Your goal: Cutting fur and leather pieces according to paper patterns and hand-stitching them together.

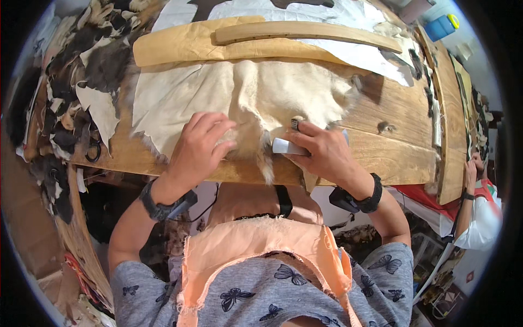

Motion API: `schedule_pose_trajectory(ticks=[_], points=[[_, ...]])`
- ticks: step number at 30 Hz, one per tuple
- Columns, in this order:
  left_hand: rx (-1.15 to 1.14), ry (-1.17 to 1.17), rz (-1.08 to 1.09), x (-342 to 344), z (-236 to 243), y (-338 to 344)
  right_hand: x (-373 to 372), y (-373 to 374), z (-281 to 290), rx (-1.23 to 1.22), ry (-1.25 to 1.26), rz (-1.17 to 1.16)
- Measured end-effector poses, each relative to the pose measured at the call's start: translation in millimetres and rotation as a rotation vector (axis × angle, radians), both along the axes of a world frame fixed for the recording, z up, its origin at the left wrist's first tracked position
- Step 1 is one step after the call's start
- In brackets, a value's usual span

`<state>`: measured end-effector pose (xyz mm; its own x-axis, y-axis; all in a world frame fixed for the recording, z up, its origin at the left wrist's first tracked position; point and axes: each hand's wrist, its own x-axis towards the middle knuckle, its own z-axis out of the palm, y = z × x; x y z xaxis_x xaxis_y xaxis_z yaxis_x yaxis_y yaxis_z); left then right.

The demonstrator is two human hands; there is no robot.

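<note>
A pale animal hide, fur showing along its edges, lies skin side up on the wooden table. My left hand rests on its near left part, thumb and fingers apart, the fingertips slightly blurred. My right hand is closed around a flat white-grey tool, whose other end shows past the knuckles; its exact kind I cannot make out. A dark ring-like band sits on one right finger. Between my hands, a furry strip of the hide hangs toward the table's near edge.
Across the hide's far side lie yellow-brown paper and a long curved wooden bar. Fur scraps pile up at left, near black-handled scissors. A blue container stands far right. Another person's hands work at right.
</note>
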<state>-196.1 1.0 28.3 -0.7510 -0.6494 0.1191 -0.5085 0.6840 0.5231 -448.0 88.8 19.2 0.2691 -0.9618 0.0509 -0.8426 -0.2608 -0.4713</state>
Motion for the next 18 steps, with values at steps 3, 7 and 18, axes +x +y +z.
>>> schedule_pose_trajectory(ticks=[3, 7, 18], points=[[-0.025, -0.047, 0.003, 11, -7, 10, 6, 2, -7, 0.031, 0.008, 0.056], [-0.127, -0.073, -0.014, 11, -13, 11, 8, 5, -6, 0.036, 0.043, 0.085], [-0.223, -0.024, -0.006, 18, -22, 16, -24, -12, 46, 0.083, -0.758, -0.245]])
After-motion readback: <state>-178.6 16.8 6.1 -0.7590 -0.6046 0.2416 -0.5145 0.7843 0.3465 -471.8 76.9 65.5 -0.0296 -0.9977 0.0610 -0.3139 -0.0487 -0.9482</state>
